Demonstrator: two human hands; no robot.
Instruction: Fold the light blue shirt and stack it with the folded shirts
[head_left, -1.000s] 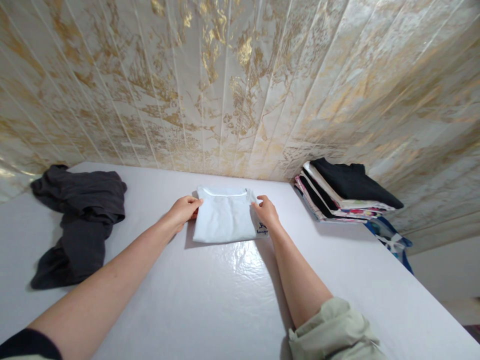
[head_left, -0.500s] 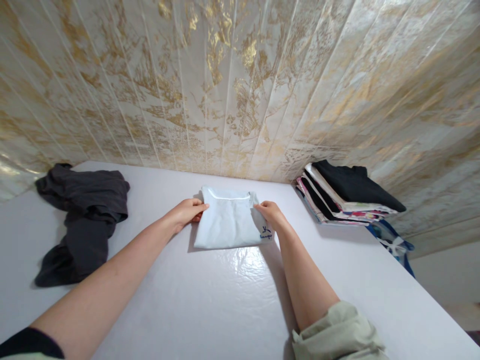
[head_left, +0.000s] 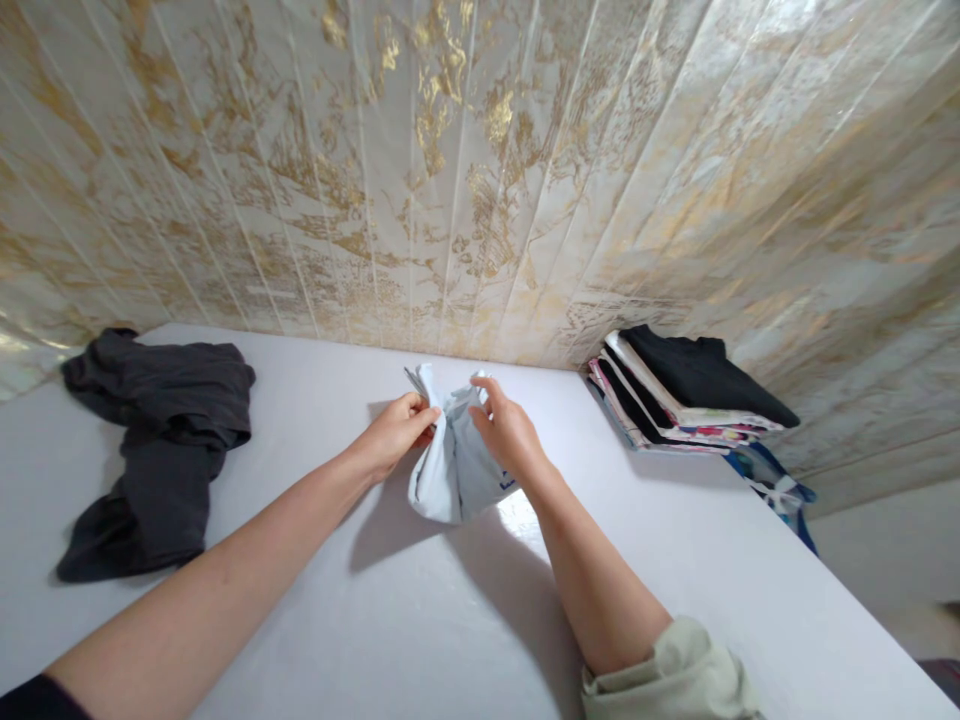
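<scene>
A pale blue folded T-shirt [head_left: 469, 465] with dark blue print is in the middle of the white table, bent inward and partly raised, its shadow beneath. My left hand [head_left: 401, 430] pinches its left edge between thumb and fingers. My right hand [head_left: 510, 430] is at the shirt's upper right side, thumb and fingers apart against the cloth. It covers part of the shirt and the print.
A crumpled dark grey garment [head_left: 169, 430] lies on the left of the white table [head_left: 315, 620]. At the back right is a stack of folded clothes [head_left: 690, 390], black on top. A blue and white item [head_left: 776, 490] hangs by the right edge. Behind stands a gold-patterned curtain [head_left: 405, 200].
The T-shirt went from spread flat to bent inward and lifted. My right hand moved left toward my left hand and its fingers parted. My left hand shifted slightly right, still pinching the edge.
</scene>
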